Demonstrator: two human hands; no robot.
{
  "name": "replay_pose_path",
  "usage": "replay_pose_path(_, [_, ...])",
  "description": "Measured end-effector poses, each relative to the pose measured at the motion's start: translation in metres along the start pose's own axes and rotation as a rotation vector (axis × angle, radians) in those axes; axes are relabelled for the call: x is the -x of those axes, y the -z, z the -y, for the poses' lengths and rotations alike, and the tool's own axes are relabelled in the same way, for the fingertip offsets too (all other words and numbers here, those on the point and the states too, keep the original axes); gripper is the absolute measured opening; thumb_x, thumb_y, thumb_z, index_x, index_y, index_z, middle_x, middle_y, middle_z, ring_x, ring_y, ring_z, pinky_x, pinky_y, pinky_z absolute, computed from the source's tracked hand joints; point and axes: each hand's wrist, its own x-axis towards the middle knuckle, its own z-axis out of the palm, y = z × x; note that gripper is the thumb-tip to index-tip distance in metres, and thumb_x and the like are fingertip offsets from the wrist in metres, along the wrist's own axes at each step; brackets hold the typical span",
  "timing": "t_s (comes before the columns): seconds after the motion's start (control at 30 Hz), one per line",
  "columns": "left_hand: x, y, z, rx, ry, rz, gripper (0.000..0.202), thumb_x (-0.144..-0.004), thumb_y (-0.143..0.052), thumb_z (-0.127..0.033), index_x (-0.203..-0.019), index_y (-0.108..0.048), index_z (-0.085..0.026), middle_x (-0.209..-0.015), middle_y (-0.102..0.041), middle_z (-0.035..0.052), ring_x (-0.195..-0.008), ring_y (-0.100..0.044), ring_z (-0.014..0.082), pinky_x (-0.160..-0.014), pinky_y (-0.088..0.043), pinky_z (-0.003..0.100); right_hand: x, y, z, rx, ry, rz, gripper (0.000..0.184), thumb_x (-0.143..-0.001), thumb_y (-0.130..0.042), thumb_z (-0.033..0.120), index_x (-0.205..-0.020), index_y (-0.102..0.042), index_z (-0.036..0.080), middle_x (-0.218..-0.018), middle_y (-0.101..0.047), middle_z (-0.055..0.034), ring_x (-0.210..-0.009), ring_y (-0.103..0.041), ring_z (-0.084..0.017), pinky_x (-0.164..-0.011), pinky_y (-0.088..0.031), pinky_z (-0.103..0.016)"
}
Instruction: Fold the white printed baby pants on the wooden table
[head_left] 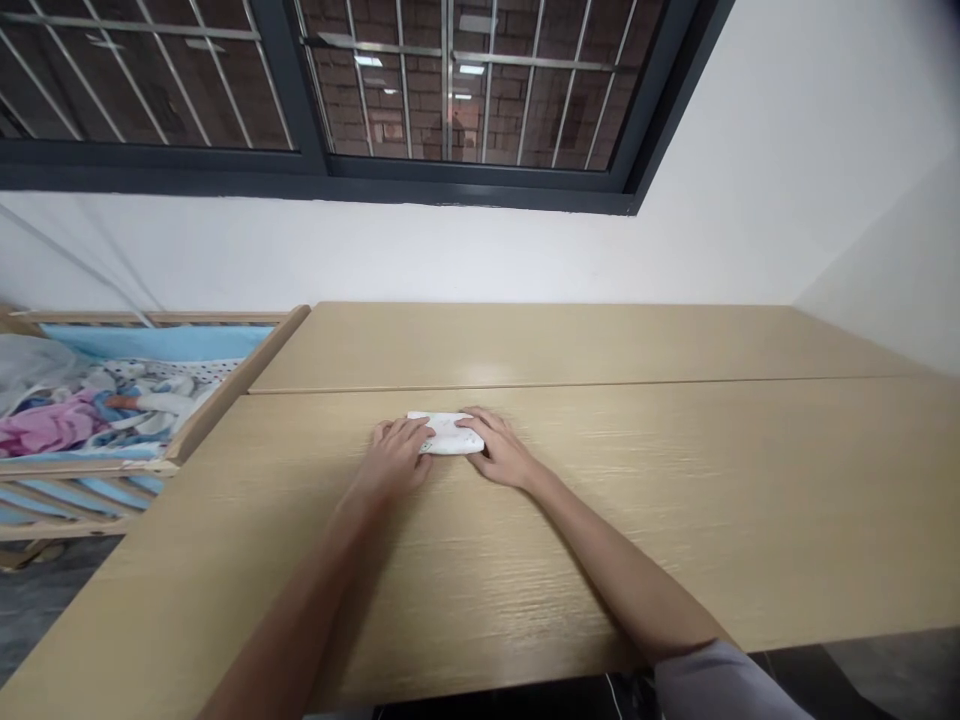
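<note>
A small folded white cloth (448,433) with a faint grey print lies flat on the light wood-grain table (660,500), near the seam between its two panels. My left hand (395,460) rests on the cloth's left end, fingers lying over it. My right hand (496,450) covers its right end in the same way, so the two hands hold it between them. Part of the cloth is hidden under my fingers.
To the left of the table stands a wooden crib (157,318) with blue padding, holding pink and white fabrics. A white wall (480,250) rises behind the table, below a dark-framed barred window (450,90) facing brickwork. My grey sleeve shows at the bottom right.
</note>
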Motion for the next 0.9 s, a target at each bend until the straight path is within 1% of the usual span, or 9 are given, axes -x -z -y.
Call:
replay_pose_path(0.07, [-0.001, 0.005, -0.006, -0.017, 0.005, -0.048, 0.03, -0.091, -0.047, -0.021, -0.114, -0.066, -0.024, -0.129, -0.064, 0.0128, -0.119, -0.056, 0.0318, -0.101, -0.038, 0.049, 0.0, -0.002, -0.001, -0.075, -0.028, -0.055, 0.036, -0.094, -0.053, 0.03, -0.129, -0.055, 0.022, -0.14, -0.056, -0.0134, -0.138, -0.045, -0.028, -0.115, -0.034, -0.049])
replay_pose_path(0.13, [-0.001, 0.011, -0.014, 0.03, 0.028, -0.089, 0.03, -0.095, -0.043, -0.027, -0.112, -0.067, -0.023, -0.116, -0.067, 0.0131, -0.109, -0.06, 0.0301, -0.096, -0.042, 0.046, 0.0, -0.003, 0.001, -0.207, -0.118, -0.174, 0.032, -0.096, -0.053, 0.037, -0.124, -0.053, 0.022, -0.127, -0.063, -0.0129, -0.126, -0.055, -0.028, -0.108, -0.042, -0.048])
replay_pose_path(0.27, [-0.003, 0.014, -0.031, 0.442, 0.254, -0.144, 0.032, -0.098, -0.04, -0.039, -0.102, -0.067, -0.021, -0.097, -0.071, 0.0064, -0.091, -0.065, 0.0232, -0.082, -0.049, 0.035, -0.004, -0.005, 0.01, -0.558, -0.285, -0.387, 0.045, -0.094, -0.054, 0.05, -0.127, -0.04, 0.023, -0.106, -0.065, -0.0094, -0.095, -0.065, -0.025, -0.082, -0.055, -0.039])
replay_pose_path(0.37, [-0.005, 0.007, -0.038, 0.822, 0.434, -0.049, 0.035, -0.092, -0.05, -0.049, -0.096, -0.065, -0.018, -0.095, -0.075, 0.0055, -0.086, -0.069, 0.0242, -0.073, -0.052, 0.033, -0.008, -0.007, 0.011, -0.71, -0.313, -0.399, 0.062, -0.088, -0.062, 0.055, -0.133, -0.03, 0.027, -0.105, -0.065, -0.0076, -0.093, -0.066, -0.024, -0.079, -0.057, -0.038])
replay_pose_path(0.47, [-0.005, -0.001, -0.04, 1.041, 0.495, 0.052, 0.042, -0.083, -0.064, -0.048, -0.109, -0.059, -0.016, -0.1, -0.077, 0.0102, -0.089, -0.073, 0.0279, -0.073, -0.056, 0.036, -0.01, -0.011, 0.005, -0.724, -0.367, -0.449, 0.073, -0.083, -0.067, 0.056, -0.136, -0.026, 0.028, -0.119, -0.061, -0.0106, -0.101, -0.067, -0.024, -0.085, -0.058, -0.039])
replay_pose_path(0.53, [-0.004, -0.003, -0.041, 0.99, 0.546, 0.093, 0.053, -0.081, -0.068, -0.043, -0.124, -0.052, -0.016, -0.099, -0.077, 0.0112, -0.088, -0.074, 0.0283, -0.074, -0.056, 0.037, -0.009, -0.015, 0.0, -0.686, -0.42, -0.477, 0.076, -0.08, -0.072, 0.054, -0.135, -0.028, 0.027, -0.129, -0.057, -0.0127, -0.1, -0.068, -0.022, -0.085, -0.059, -0.039])
replay_pose_path(0.63, [0.0, -0.002, -0.045, 0.614, 0.565, 0.109, 0.057, -0.087, -0.063, -0.04, -0.135, -0.044, -0.016, -0.096, -0.076, 0.0109, -0.092, -0.073, 0.0297, -0.079, -0.054, 0.04, -0.006, -0.019, -0.004, -0.601, -0.431, -0.434, 0.07, -0.078, -0.076, 0.048, -0.131, -0.036, 0.025, -0.131, -0.056, -0.0133, -0.097, -0.068, -0.021, -0.083, -0.06, -0.039])
replay_pose_path(0.77, [0.002, 0.0, -0.054, 0.226, 0.505, 0.177, 0.046, -0.093, -0.055, -0.043, -0.131, -0.048, -0.018, -0.11, -0.073, 0.0148, -0.106, -0.07, 0.0333, -0.085, -0.05, 0.042, -0.004, -0.02, -0.004, -0.484, -0.351, -0.398, 0.054, -0.082, -0.074, 0.042, -0.123, -0.044, 0.022, -0.124, -0.061, -0.0121, -0.11, -0.065, -0.023, -0.098, -0.055, -0.043])
replay_pose_path(0.9, [0.003, 0.001, -0.057, 0.021, 0.445, 0.196, 0.044, -0.097, -0.048, -0.049, -0.127, -0.052, -0.018, -0.111, -0.073, 0.0161, -0.101, -0.071, 0.0337, -0.081, -0.049, 0.04, -0.006, -0.021, -0.006, -0.472, -0.371, -0.374, 0.053, -0.083, -0.074, 0.044, -0.122, -0.045, 0.022, -0.125, -0.063, -0.0133, -0.113, -0.066, -0.023, -0.102, -0.053, -0.043])
